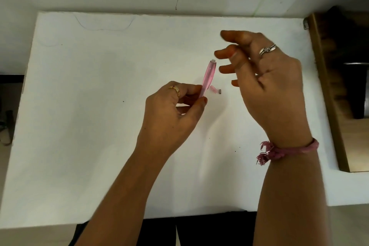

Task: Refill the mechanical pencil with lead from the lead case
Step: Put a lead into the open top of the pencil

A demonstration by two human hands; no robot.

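The left hand [175,110] pinches the pencil [208,77] by its lower end, long axis tilted up-right, open top just left of the empty, spread-fingered right hand [265,78].

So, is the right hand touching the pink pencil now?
Apart. The head view shows white table between the right hand fingers and the pink pencil, which only the left hand holds.

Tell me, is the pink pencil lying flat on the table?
No, the left hand holds the pink pencil up off the white table, pinched near its lower end.
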